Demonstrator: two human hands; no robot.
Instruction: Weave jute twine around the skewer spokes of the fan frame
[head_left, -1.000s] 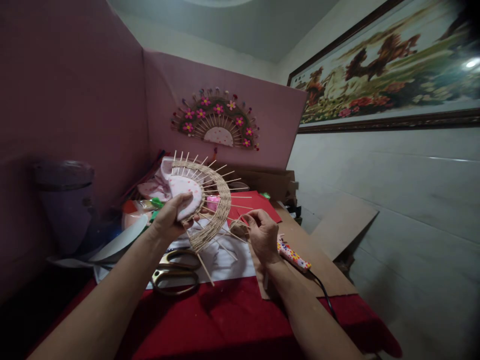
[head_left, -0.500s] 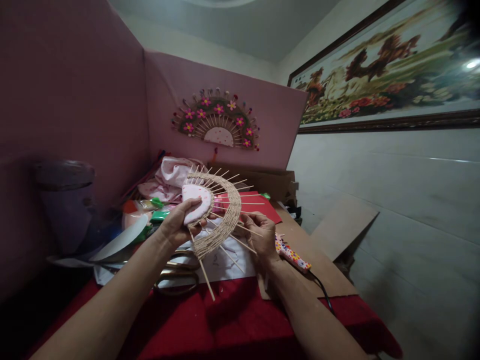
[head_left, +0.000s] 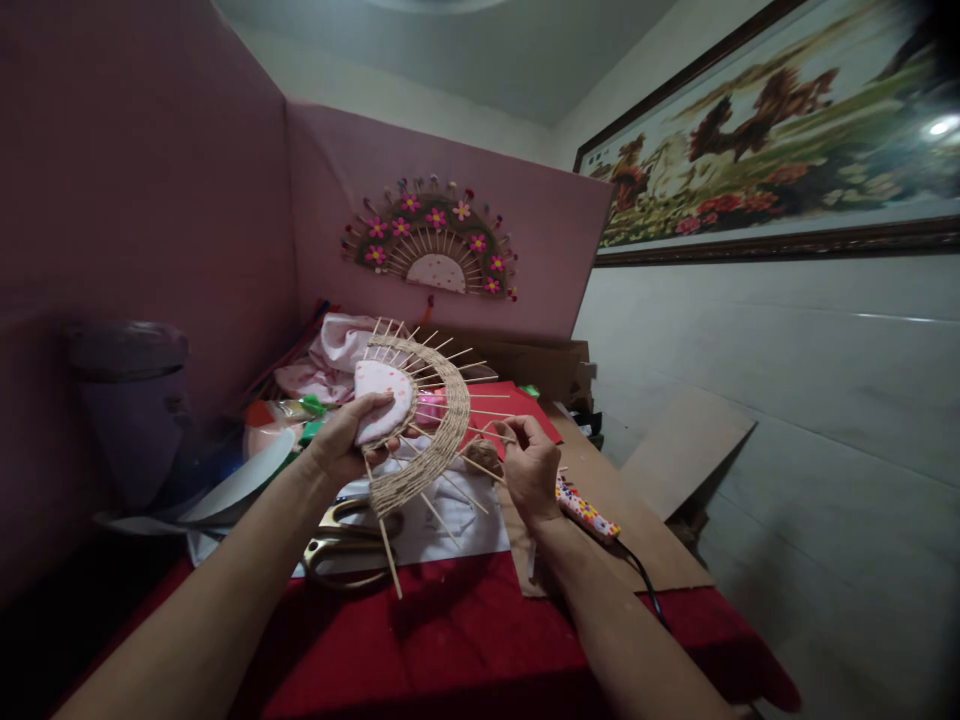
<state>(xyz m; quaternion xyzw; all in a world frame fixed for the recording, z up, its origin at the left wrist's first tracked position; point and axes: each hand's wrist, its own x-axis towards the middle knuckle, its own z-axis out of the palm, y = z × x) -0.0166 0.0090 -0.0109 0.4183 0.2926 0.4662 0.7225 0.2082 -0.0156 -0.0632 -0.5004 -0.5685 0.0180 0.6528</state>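
Observation:
My left hand (head_left: 352, 435) grips a half-round stick fan by its cloth-covered centre (head_left: 384, 400), thumb on top. Thin wooden sticks radiate from that centre, and a wide band of woven twine (head_left: 451, 415) runs across them. To the right of the band, my right hand (head_left: 531, 465) is closed in a pinch on a thin strand of twine (head_left: 491, 431), close to the stick tips. A small brown ball of twine (head_left: 482, 455) lies behind the sticks, partly hidden.
Gold-handled scissors (head_left: 349, 545) lie on white paper (head_left: 480, 540) below the fan. A flower-patterned glue gun (head_left: 589, 512) with a black cord rests on cardboard (head_left: 645, 555) at right. Behind are red paper (head_left: 536, 410) and pink cloth (head_left: 349, 345). A finished fan (head_left: 436, 240) hangs on the pink panel.
The fan has shifted slightly left and up in my left hand. My right hand has moved away from the band to the right, drawing the strand out and exposing the brown ball.

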